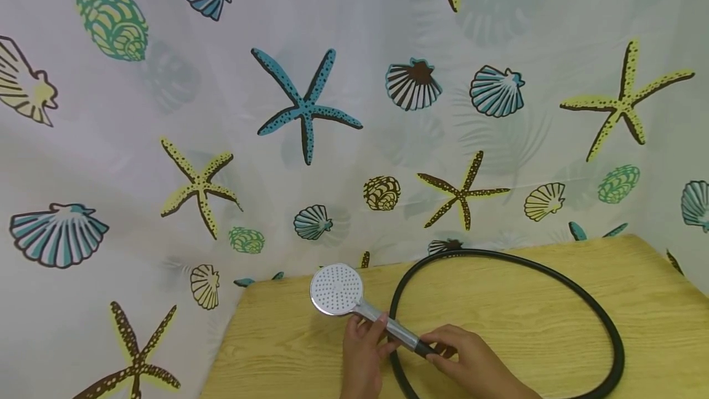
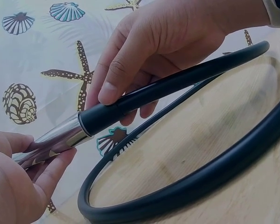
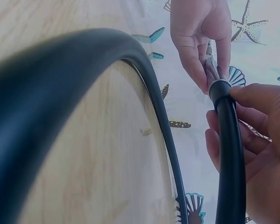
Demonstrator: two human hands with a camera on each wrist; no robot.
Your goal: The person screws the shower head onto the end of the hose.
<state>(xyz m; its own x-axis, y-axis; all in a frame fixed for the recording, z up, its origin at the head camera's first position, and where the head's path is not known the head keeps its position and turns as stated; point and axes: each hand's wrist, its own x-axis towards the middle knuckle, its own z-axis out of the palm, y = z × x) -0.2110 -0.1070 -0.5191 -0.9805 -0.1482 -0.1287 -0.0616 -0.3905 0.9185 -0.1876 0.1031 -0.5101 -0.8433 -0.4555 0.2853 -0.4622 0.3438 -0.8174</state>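
A chrome shower head point(image 1: 336, 290) with a white dotted spray face is held up over the wooden table, its handle sloping down to the right. My left hand point(image 1: 362, 350) grips the chrome handle point(image 2: 60, 135) between thumb and fingers. At the handle's lower end, my right hand point(image 1: 471, 359) pinches the black collar point(image 3: 220, 92) of the shower hose point(image 1: 581, 291). In both wrist views the collar meets the chrome end of the handle, with the thumb of my right hand point(image 2: 163, 42) lying on it.
The black hose makes a wide loop over the wood-grain table point(image 1: 288, 350), reaching toward its right side. Behind the table hangs a white curtain point(image 1: 354, 153) printed with shells and starfish, and it also covers the left and right sides.
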